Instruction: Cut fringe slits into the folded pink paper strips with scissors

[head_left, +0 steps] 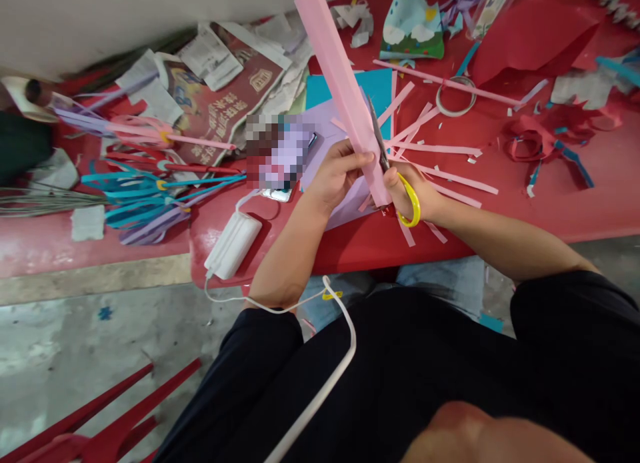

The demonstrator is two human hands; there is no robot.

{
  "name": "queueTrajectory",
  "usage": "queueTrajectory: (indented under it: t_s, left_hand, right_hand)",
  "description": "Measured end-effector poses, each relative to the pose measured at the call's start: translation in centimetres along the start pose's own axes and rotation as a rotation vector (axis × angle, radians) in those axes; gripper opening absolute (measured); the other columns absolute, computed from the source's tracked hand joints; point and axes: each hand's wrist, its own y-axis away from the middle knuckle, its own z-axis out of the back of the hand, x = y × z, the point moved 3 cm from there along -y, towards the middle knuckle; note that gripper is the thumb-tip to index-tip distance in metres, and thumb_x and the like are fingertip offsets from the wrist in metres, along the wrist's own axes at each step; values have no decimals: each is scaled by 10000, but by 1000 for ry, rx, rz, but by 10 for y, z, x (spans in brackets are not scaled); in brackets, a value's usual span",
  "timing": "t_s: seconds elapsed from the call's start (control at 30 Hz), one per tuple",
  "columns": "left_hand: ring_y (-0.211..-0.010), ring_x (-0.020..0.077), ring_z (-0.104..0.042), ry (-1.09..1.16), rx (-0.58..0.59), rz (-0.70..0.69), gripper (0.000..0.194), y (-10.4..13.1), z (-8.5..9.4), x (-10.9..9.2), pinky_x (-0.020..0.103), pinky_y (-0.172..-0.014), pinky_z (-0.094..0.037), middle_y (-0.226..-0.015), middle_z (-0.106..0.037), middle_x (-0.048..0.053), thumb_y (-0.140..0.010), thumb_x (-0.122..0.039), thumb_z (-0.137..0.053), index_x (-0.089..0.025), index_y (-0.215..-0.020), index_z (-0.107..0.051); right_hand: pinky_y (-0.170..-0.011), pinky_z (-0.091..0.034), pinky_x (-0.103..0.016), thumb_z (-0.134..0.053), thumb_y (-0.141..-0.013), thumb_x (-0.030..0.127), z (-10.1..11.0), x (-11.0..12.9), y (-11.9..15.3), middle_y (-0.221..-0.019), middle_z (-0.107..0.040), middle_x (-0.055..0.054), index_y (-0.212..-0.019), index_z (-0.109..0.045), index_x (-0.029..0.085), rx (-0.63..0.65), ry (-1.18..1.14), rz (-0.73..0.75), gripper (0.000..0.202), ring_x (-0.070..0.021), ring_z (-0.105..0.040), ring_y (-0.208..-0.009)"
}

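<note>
A long folded piece of pink paper point(345, 89) is pinched between the thumb and fingers of my left hand point(340, 173), near its lower end. My right hand point(413, 189) is closed on scissors with yellow handles point(411, 206). The dark blades lie along the right edge of the pink paper, pointing up and away from me. Several cut pink strips point(450, 176) fan out on the red table to the right of my hands. Under the hands lie a purple sheet point(320, 153) and a blue sheet point(375, 86).
A white power bank point(233, 245) with a cable stands left of my left forearm, near a phone point(290, 156). Blue strip bundles point(133, 193) and newspaper point(215, 96) lie further left. A tape roll point(455, 96) and red paper point(540, 39) are at the right.
</note>
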Motion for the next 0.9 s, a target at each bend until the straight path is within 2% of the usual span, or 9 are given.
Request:
queueTrajectory:
  t_s: [0.07,0.17,0.27,0.47,0.6,0.67,0.77,0.9]
  left_hand:
    - [-757,184,-745,-21,-9,17,109,0,0,0,311,-743,-651,-860,-775,42,-936,-182,-898,-177,-909,-792]
    - [-771,191,-752,-9,-6,16,110,1,-2,0,309,-742,-655,-878,-792,47,-912,-204,-911,-182,-909,-803]
    - [-779,182,-755,17,-10,3,129,0,-2,0,285,-739,-650,-890,-799,36,-878,-222,-927,-185,-917,-810]
    - [-834,208,-793,-11,-52,24,145,2,0,2,303,-775,-658,-900,-801,27,-894,-229,-931,-216,-920,-789]
    - [-1011,293,-838,-21,-114,-1,250,3,3,0,353,-863,-666,-919,-784,42,-879,-324,-983,-216,-940,-766]
    - [-1151,331,-826,-6,-167,-74,282,1,7,-4,373,-910,-672,-992,-790,63,-910,-420,-959,-223,-983,-770]
    - [-1309,345,-777,35,-207,-203,337,-3,14,-11,400,-971,-685,-1120,-789,93,-966,-544,-890,-236,-1028,-772]
    - [-1291,355,-767,1,-249,-206,462,-7,21,-17,423,-961,-697,-1072,-770,103,-961,-695,-885,-259,-947,-735]
  right_hand:
    - [-672,-699,-414,-372,-977,1052,0,1,2,-661,-729,-67,-838,-676,244,-1,-105,-34,874,-246,-771,-652]
    - [-585,-662,-353,-448,-1002,1011,-2,0,5,-716,-771,-61,-912,-695,228,-39,-159,-78,826,-210,-753,-603]
    - [-499,-631,-322,-509,-949,1041,-5,0,6,-717,-785,-61,-947,-684,220,-61,-201,-134,840,-198,-733,-538]
    - [-438,-604,-325,-609,-857,1071,-6,2,4,-696,-798,-79,-908,-669,229,-77,-224,-150,846,-226,-742,-519]
    - [-474,-586,-320,-524,-938,1045,-3,4,3,-635,-750,-75,-776,-681,228,-40,-126,-64,847,-212,-725,-534]
    - [-489,-555,-316,-476,-960,1042,-2,5,3,-595,-711,-76,-694,-673,225,-10,-42,-18,882,-201,-699,-535]
    - [-538,-544,-333,-431,-976,1043,-2,6,1,-610,-706,-62,-722,-689,228,41,37,30,892,-198,-679,-558]
    - [-707,-587,-384,-300,-1026,1018,-6,2,-1,-707,-724,-61,-772,-685,252,142,148,175,894,-227,-700,-699]
